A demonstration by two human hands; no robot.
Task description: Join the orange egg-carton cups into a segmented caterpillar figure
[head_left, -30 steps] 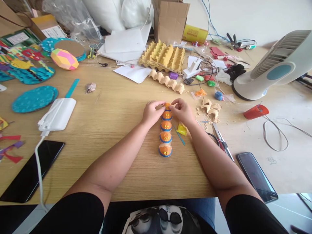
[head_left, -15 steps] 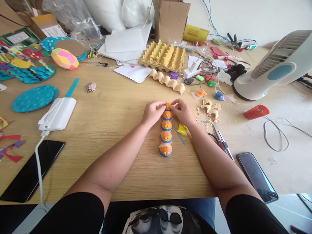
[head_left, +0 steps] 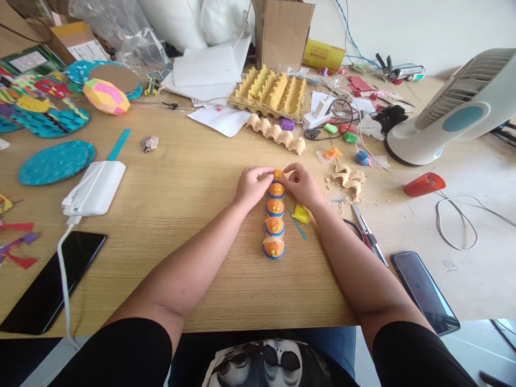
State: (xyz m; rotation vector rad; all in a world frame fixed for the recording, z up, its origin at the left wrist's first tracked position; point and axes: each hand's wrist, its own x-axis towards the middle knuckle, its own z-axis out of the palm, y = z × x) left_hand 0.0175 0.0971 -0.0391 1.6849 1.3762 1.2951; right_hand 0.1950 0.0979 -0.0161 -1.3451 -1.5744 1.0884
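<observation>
A strip of egg-carton cups (head_left: 274, 227) lies lengthwise on the table in front of me. Its domes are covered in orange clay with blue bands and small yellow eyes. At the far end, my left hand (head_left: 255, 185) pinches the left side of the last cup (head_left: 278, 175). My right hand (head_left: 301, 184) grips the same cup from the right, thumb and finger closed against it. Fingertips partly cover that cup's sides. Close to the right wrist lie a yellow clay packet (head_left: 301, 214) and a thin blue clay strip (head_left: 297, 224).
Behind the hands are a bare egg-carton strip (head_left: 276, 134) and a yellow egg tray (head_left: 269, 94). To the right are carton scraps (head_left: 349, 180), a utility knife (head_left: 368, 234), a phone (head_left: 425, 293), an orange cup (head_left: 424, 185) and a fan (head_left: 451, 107). A white power bank (head_left: 94, 188) lies left.
Both hands stay at the far cup, with only a very slight shift of the fingers. The strip keeps its place.
</observation>
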